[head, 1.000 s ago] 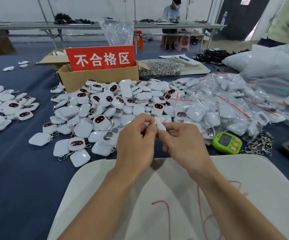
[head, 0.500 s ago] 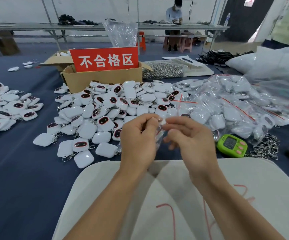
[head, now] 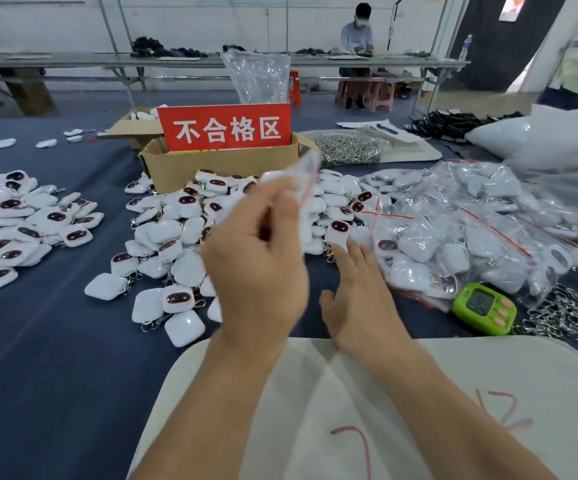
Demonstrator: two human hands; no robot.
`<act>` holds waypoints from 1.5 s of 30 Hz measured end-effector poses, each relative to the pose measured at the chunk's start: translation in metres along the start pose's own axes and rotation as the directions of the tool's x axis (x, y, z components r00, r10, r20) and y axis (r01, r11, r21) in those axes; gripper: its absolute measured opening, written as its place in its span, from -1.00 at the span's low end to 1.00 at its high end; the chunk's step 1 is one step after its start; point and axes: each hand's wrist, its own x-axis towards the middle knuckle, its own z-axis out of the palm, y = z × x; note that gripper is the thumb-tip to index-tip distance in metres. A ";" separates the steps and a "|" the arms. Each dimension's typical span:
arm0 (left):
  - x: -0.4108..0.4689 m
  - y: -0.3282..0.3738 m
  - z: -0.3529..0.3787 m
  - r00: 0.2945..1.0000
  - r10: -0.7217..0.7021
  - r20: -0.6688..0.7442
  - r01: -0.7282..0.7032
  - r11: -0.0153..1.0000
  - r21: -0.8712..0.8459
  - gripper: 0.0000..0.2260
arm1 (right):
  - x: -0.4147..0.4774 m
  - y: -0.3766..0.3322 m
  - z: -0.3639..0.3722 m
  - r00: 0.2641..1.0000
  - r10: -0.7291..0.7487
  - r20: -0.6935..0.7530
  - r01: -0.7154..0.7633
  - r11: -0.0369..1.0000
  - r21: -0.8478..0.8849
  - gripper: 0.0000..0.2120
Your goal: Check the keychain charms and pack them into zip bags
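Observation:
My left hand [head: 256, 268] is raised over the middle of the table and pinches a zip bag with a white charm [head: 299, 180] inside; the bag is motion-blurred and tilts up to the right. My right hand [head: 360, 292] lies low with straight fingers and holds nothing, its fingertips by the near edge of the loose white keychain charms [head: 176, 233]. A heap of bagged charms [head: 471, 233] with red zip strips lies to the right. Another loose pile [head: 21, 223] sits at the far left.
A cardboard box [head: 218, 169] with a red sign [head: 227, 129] stands behind the charms. A green timer [head: 481, 308] and metal clasps [head: 554, 315] lie at right. Key rings [head: 346, 148] are heaped behind. A white board [head: 488, 393] covers the near edge. A person sits at a far table.
Both hands were together on the bag at the middle. My left hand has now swung the bagged charm up and forward, and my right hand has let go and opened toward the loose pile.

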 end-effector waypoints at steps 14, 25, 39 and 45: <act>-0.050 -0.028 0.018 0.631 -0.448 0.634 0.205 0.884 0.421 -0.67 | -0.009 0.008 -0.019 0.972 -0.182 0.147 0.231 0.850 -0.473 -0.64; -0.047 -0.030 0.018 0.627 -0.516 0.584 0.231 0.839 0.493 -0.58 | -0.043 0.007 -0.028 0.999 0.032 0.002 -0.032 0.993 -0.113 -0.85; -0.068 -0.004 0.030 0.830 -0.087 0.551 -0.183 0.891 0.416 -0.60 | -0.027 0.007 -0.035 0.849 0.401 -0.344 -0.005 0.657 0.754 -0.85; -0.051 -0.004 0.031 0.695 -0.405 0.594 0.544 0.837 -0.065 -0.71 | -0.026 0.006 -0.040 0.832 0.468 -0.299 0.055 0.466 0.883 -0.78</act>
